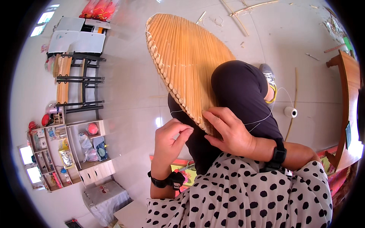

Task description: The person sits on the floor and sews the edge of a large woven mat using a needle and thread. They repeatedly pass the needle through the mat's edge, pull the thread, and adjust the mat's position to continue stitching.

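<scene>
A flat, rounded panel of stitched straw-coloured stalks (186, 57) leans across my dark-trousered knees, its near end low between my hands. My right hand (230, 131) grips that near end, with fingers on the upper face and the thumb by the edge. Just left of the rim, my left hand (171, 138) is closed in a pinch, thumb against curled fingers; whatever it may hold is too small to make out. White thread (272, 110) runs from beside my right hand over my leg toward a spool (290, 111) on the floor. Another short bit of thread shows near my left fingers.
Loose stalks (243, 24) and scraps lie on the tiled floor ahead. A long thin stalk (296, 81) lies by the spool. Wooden furniture (348, 102) stands at right. Along the left are folded black-framed furniture (81, 79), shelves (57, 152) and a covered box (104, 199).
</scene>
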A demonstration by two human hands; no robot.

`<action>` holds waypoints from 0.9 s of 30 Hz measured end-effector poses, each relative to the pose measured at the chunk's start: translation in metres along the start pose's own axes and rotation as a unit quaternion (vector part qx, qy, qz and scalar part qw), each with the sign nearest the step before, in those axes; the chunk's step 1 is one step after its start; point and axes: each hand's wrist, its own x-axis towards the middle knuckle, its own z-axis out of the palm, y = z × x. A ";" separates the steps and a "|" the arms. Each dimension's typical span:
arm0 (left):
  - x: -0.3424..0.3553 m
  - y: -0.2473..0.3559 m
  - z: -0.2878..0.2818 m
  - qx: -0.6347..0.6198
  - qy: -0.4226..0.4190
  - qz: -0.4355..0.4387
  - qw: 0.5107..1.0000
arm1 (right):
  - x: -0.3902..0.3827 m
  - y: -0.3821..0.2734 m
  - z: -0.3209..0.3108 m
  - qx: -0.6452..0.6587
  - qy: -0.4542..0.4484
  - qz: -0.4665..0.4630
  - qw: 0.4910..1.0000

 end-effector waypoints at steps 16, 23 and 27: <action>0.001 -0.005 0.044 -0.362 0.043 -0.086 0.927 | -0.008 0.001 0.012 -0.058 0.014 -0.004 0.998; -0.004 -0.027 0.018 -0.274 0.043 -0.036 0.960 | -0.006 0.000 0.010 -0.046 0.026 0.004 0.999; -0.001 -0.028 0.029 -0.521 0.102 0.080 0.844 | -0.005 -0.001 0.015 -0.024 0.038 0.015 0.999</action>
